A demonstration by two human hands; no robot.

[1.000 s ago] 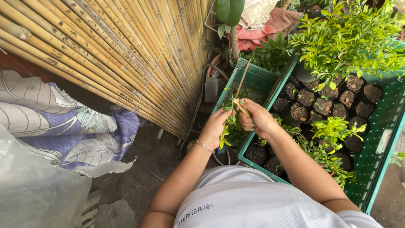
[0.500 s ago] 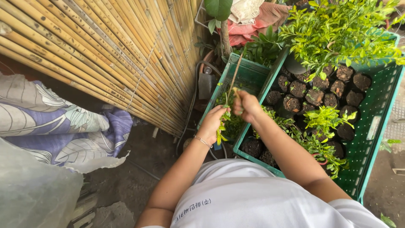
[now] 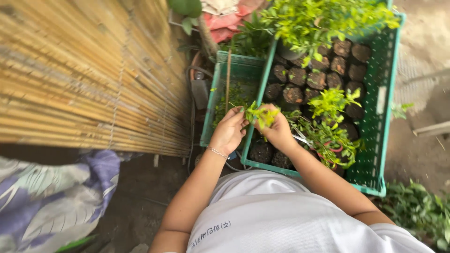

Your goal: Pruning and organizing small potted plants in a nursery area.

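Left hand [image 3: 229,130]: fingers pinch the leafy cutting [image 3: 260,115], at nine o'clock of it.
Right hand [image 3: 277,129]: closed round it; the stick-like tool it held earlier is probably gone.
Cutting: over the big crate's [image 3: 388,100] left rim.
Change: view swung right.

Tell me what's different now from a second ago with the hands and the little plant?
The pale stick-like thing the right hand gripped no longer shows; both hands now close around a leafy sprig, the left hand touching its left side. The view also swung, so the bamboo screen looks tilted. The big green crate of potted seedlings stayed put.
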